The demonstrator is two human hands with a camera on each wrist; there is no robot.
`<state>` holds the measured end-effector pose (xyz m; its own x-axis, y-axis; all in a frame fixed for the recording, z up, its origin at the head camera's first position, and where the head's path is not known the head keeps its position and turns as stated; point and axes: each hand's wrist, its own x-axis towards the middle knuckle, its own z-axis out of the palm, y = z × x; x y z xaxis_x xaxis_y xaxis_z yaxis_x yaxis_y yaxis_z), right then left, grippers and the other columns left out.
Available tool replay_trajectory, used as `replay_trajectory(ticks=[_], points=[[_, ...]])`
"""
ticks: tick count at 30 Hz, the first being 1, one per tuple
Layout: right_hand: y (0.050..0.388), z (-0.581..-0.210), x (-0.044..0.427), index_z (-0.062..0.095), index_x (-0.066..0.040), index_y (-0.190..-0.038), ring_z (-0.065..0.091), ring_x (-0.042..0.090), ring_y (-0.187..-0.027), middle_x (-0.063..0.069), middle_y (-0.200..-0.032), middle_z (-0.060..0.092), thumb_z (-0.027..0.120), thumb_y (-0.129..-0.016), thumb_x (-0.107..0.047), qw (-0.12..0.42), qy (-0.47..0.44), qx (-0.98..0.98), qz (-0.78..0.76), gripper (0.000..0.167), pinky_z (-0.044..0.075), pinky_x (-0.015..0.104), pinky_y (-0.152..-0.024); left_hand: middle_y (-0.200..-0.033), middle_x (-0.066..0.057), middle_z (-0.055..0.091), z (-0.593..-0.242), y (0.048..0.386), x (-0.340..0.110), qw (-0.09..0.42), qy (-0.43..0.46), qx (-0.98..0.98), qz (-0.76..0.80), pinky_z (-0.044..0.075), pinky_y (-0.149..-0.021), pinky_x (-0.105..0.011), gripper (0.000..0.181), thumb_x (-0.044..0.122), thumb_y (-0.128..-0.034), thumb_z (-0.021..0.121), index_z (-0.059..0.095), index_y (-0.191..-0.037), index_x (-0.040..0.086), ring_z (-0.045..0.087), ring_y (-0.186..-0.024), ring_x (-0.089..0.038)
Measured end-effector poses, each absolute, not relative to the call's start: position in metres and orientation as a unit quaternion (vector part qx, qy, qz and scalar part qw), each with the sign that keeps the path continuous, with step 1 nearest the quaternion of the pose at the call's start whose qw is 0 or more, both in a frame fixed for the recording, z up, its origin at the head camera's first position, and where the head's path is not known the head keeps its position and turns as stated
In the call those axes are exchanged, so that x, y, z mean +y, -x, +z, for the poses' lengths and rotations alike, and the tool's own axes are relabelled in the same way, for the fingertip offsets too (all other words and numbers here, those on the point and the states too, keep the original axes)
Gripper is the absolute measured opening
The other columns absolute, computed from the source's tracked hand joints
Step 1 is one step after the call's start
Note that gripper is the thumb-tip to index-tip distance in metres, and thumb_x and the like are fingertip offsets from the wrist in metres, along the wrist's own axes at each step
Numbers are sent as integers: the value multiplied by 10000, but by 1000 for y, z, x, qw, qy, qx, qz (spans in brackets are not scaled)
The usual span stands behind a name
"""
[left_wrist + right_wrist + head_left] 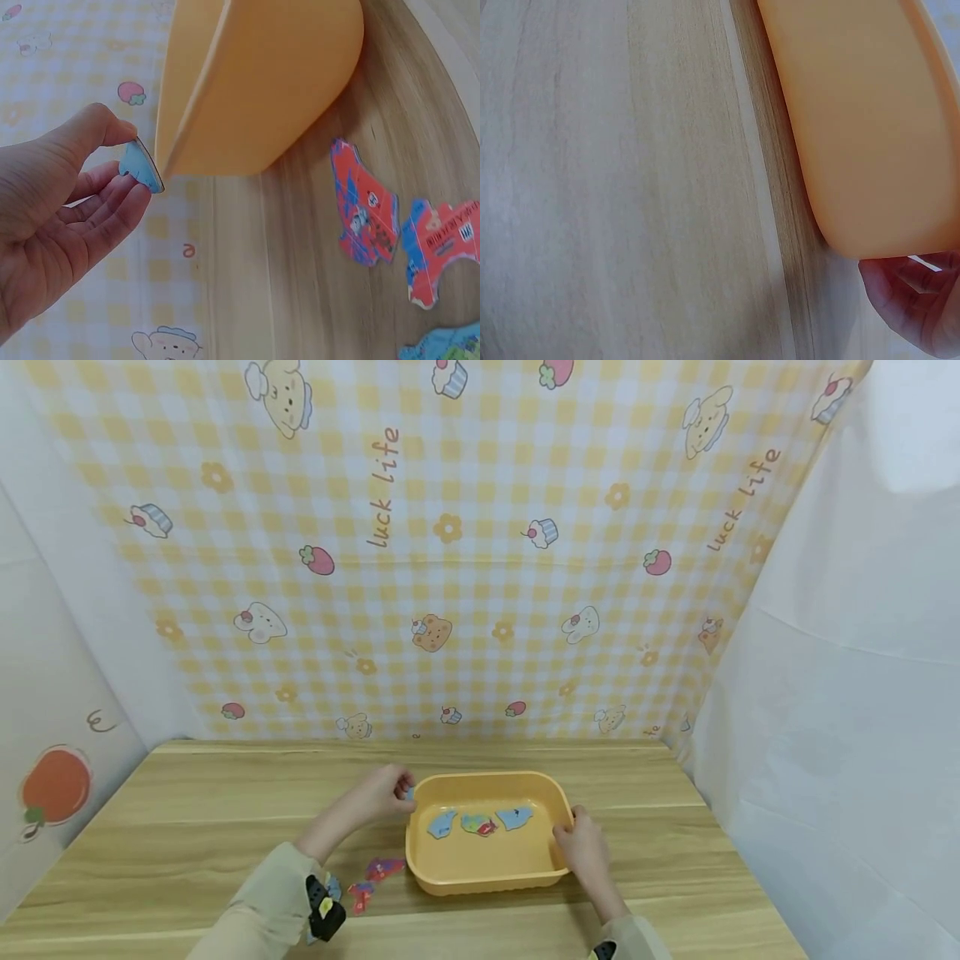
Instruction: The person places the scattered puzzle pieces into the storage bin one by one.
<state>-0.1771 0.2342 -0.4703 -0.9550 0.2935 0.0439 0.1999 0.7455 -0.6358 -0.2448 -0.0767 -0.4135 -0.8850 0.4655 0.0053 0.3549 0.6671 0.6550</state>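
Quietly, a person worked with both hands at a tub point(491, 887) — yellow, round-cornered and set on the wooden table point(660, 860). Up at the tub's left end, the left hand point(388, 793) pinched a small blue piece point(140, 166) between thumb and fingertips, its other fingers loosely bent. That piece was tilted on edge just beside the rim; whether it touched, I couldn't tell. Across from it, the right hand point(588, 847) gripped the tub's right end, thumb at the inner side and fingers round the outside.

Between the two hands, three flat bits lay apart in a row on the tub's floor: a pale blue bit point(442, 824) nearest the left hand, a green-and-red bit point(478, 824) in the middle, and a second blue bit point(514, 817) nearest the right hand.

On the table, nearer the person than the left hand, lay two red bits, one point(385, 869) close by the tub and the other point(361, 897) just beyond it. A blue-green bit point(446, 345) showed past those, partly hidden from above by the left sleeve point(262, 902) and its black wrist unit point(326, 910). Well beyond both hands hung a checked cloth point(480, 577) — yellow and white, dotted with strawberries and cupcakes.
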Motion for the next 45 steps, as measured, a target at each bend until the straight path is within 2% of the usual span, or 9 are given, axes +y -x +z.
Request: replay_trajectory(ticks=[8,19,34,45], points=[[177,-471,235,540,80,-1034,530,176,-569,163,-756,617,557,-802,-106,72,130,-931,335,298,412,264,-466,-823,-79,575,-411,246,-63,79,-259,899,344,473,-663,-225,290,46,-731,663,572,-973,-86,519,-725,-113],[177,-471,235,534,84,-1054,536,179,-587,174,-782,619,555,-807,-106,68,132,-931,333,312,427,276,-489,-810,-59,567,-413,245,-39,85,-283,891,344,467,-644,-193,266,55,-741,688,569,-944,-71,513,-707,-99],[176,-468,233,537,74,-1053,539,175,-586,173,-778,620,550,-806,-102,67,135,-929,337,304,433,275,-490,-810,-53,550,-415,245,-10,98,-303,881,350,461,-655,-215,207,63,-767,644,555,-921,-44,492,-700,-105],[177,-468,233,539,74,-1043,563,193,-610,188,-794,624,561,-803,-100,73,134,-929,338,298,453,294,-502,-766,-31,541,-416,244,11,115,-314,879,339,414,-594,-218,182,83,-775,629,547,-902,-20,465,-665,-114]])
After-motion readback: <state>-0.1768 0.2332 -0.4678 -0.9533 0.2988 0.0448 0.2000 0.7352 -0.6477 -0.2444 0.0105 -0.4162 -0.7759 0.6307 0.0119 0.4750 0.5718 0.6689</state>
